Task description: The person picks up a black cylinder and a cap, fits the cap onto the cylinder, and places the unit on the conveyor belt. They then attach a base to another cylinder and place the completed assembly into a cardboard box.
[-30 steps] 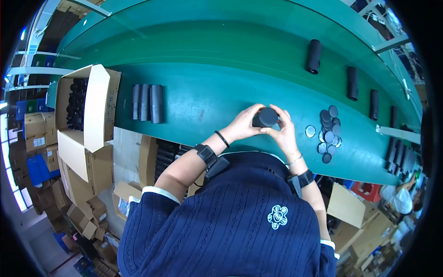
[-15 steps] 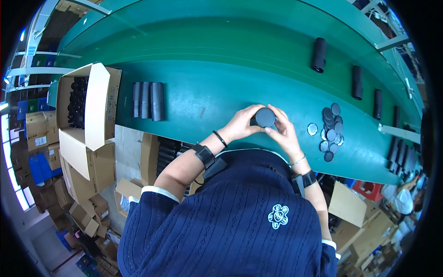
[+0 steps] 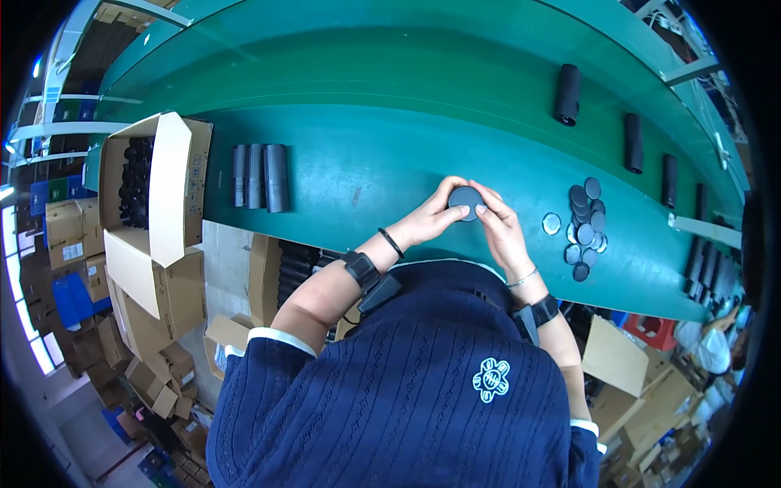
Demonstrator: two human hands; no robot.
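Between my hands, close to the table's near edge, is a black cylinder seen end-on, with a round black cap [image 3: 464,197] facing up. My left hand [image 3: 433,218] wraps its left side, thumb lying on the cap. From the other side my right hand [image 3: 499,224] grips it, thumb tip pressed at the cap's lower right rim. The cylinder's body is mostly hidden by my fingers and the cap. To the right lies a loose cluster of black discs [image 3: 585,234], some with shiny faces. One silvery-faced disc [image 3: 551,224] lies apart, nearer my right hand.
Three black cylinders [image 3: 255,177] lie side by side on the green table [image 3: 350,146]. An open carton [image 3: 173,187] of black parts stands at its left end. More cylinders [image 3: 568,95] lie along the far strip, and several [image 3: 706,272] are grouped at right.
Both thumbs have moved onto the cap's top; before, they were at its near side. The cylinders on the far strip sit slightly further right in the picture.
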